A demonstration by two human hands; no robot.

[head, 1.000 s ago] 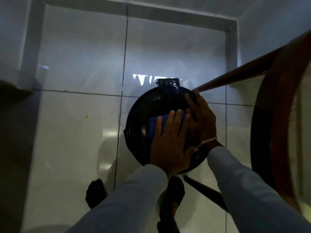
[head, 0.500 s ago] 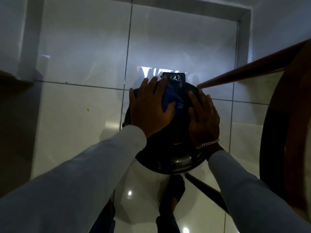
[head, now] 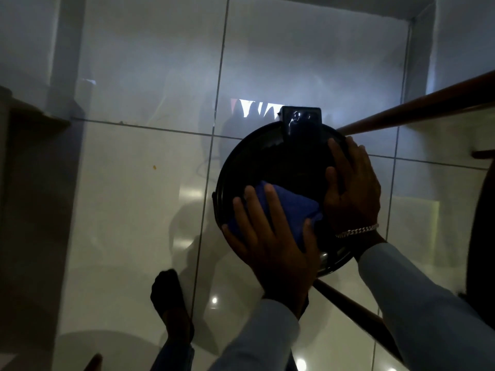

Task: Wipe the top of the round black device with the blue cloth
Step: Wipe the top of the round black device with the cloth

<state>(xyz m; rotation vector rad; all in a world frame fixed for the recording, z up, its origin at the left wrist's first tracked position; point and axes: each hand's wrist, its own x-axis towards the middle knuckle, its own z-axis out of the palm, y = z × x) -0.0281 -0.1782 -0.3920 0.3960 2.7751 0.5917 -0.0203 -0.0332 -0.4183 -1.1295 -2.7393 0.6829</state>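
The room was dim, and much of the round black device (head: 270, 167) was lost in shadow; its near edge was covered by both hands, and what it stood on could not be made out. A black rectangular block (head: 301, 123) jutted from its far rim. The crumpled blue cloth (head: 288, 203) lay on the device's near half, partly hidden under the left hand (head: 273, 245), whose spread fingers pressed down on it and curled around its edges. The right hand (head: 353, 188) lay flat and open on the device's right side, just beside the cloth, gripping nothing, a silver chain bracelet (head: 357, 231) at its wrist. Brown wooden rails (head: 417, 108) ran off past the device's right, cut short by the frame. Beneath lay a glossy white tiled floor (head: 128, 204).
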